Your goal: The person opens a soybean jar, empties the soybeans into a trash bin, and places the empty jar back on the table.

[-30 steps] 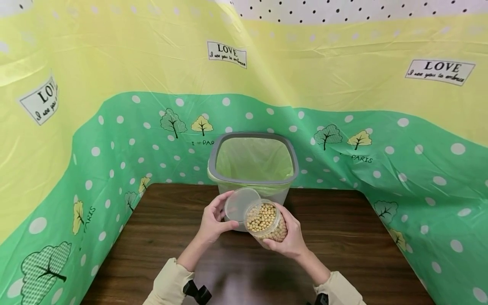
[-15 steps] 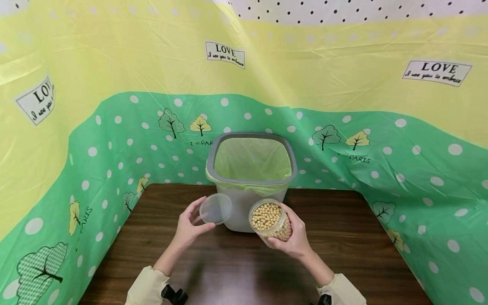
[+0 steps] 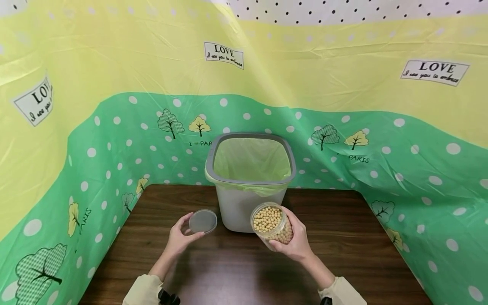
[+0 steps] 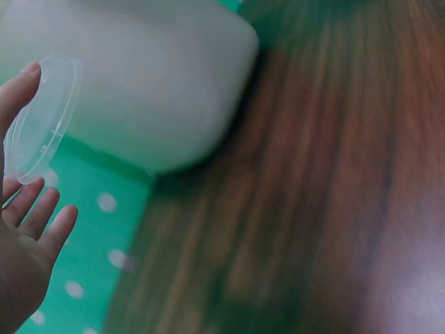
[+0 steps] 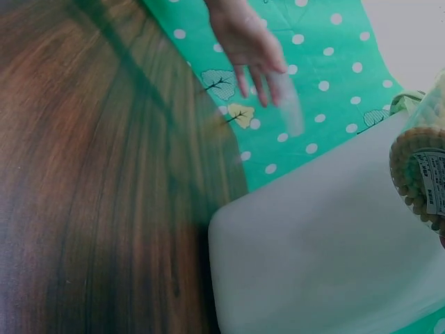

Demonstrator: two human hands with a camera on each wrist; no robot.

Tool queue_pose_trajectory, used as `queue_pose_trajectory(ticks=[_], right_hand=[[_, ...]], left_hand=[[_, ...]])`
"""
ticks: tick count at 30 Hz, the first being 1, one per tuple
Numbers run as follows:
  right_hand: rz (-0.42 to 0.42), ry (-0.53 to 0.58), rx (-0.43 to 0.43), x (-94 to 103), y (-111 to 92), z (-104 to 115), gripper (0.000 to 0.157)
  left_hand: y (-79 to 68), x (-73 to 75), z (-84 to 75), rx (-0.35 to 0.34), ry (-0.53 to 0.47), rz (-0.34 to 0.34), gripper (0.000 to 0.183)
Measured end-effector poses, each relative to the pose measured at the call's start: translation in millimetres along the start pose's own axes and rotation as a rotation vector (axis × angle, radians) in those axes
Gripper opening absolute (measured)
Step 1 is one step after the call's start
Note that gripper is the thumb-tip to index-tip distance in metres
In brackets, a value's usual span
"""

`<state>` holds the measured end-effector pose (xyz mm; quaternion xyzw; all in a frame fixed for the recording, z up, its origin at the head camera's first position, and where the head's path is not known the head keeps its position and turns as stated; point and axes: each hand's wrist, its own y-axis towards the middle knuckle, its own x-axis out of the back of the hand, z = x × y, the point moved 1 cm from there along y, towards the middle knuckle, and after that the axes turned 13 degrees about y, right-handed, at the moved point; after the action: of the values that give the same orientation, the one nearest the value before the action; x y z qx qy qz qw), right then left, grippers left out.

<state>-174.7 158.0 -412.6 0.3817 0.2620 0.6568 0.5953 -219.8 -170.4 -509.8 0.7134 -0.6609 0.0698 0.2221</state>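
Before the bin (image 3: 236, 207) near the far edge of the table (image 3: 328, 199), the jar (image 3: 284, 234) is gripped by the right hand (image 3: 299, 238), tilted leftward, while the lid (image 3: 203, 221) is pinched by the left hand (image 3: 178, 238), apart from it.

- One left hand (image 3: 179, 236), one right hand (image 3: 297, 237), two in play!
- One lid (image 3: 203, 221), just the one!
- One jar (image 3: 282, 235); the beans (image 3: 268, 218) run beyond counting!
- One bin (image 3: 237, 207), one liner (image 3: 251, 159)!
- One desk (image 3: 343, 233)!
- Two sleeves (image 3: 142, 290)!
- Three "LOVE" panels (image 3: 223, 55) in sight!
- And five green trees (image 3: 170, 121), five yellow trees (image 3: 199, 124), making ten!
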Motion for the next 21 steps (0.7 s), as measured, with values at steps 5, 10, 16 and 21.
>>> queue_pose_trajectory(ticks=[5, 10, 16, 21], right_hand=[[0.000, -0.003, -0.019, 1.5, -3, -1, 0.077], [-0.005, 0.017, -0.024, 1.3, -4, -3, 0.077], [-0.010, 0.045, -0.025, -0.2, -6, -3, 0.076], [-0.034, 0.088, -0.032, -0.3, -6, -2, 0.073]], left_hand=[[-3.3, -3.0, 25.4, 0.111, 0.042, 0.033, 0.074], [-3.8, -10.1, 49.5, 0.136, 0.122, 0.050, 0.079], [-11.6, -20.7, 68.1, 0.024, 0.358, 0.004, 0.080], [-17.3, -27.5, 75.3, 0.009, 0.433, 0.052, 0.083]])
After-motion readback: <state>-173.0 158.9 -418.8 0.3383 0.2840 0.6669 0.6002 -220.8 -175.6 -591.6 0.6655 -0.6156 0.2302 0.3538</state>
